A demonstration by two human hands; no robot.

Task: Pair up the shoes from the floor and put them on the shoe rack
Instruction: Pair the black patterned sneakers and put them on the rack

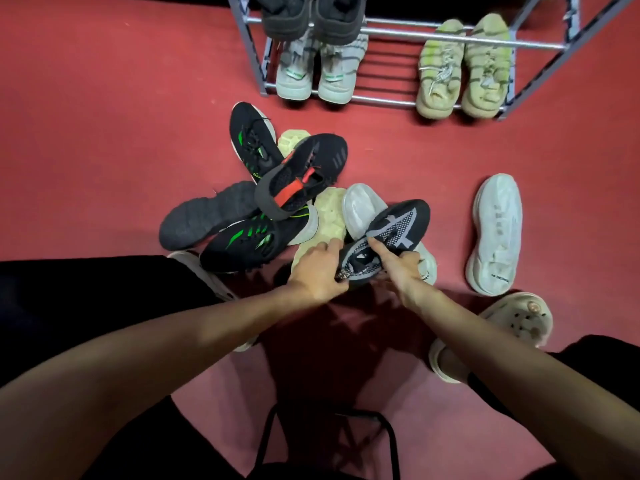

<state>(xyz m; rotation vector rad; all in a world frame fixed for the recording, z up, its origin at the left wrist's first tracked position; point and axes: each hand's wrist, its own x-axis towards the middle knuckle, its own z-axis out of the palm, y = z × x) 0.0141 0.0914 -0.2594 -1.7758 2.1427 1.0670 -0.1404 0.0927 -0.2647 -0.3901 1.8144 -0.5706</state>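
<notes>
So we've got three pairs on the shoe rack (381, 31) already; both hands' fingers (379, 245) clamp the black-and-grey knit shoe (391, 233) over the floor pile (277, 202); loads left.

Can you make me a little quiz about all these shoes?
1. True or false: both hands hold the black-and-grey shoe.
2. How many pairs sit on the rack's bottom shelf?
3. Which colour stripes match on two black shoes in the pile: A green, B blue, C yellow?

Key:
1. True: the left hand and right hand both grip it.
2. Two: a grey pair and a tan pair.
3. A: green shoes and.
</notes>
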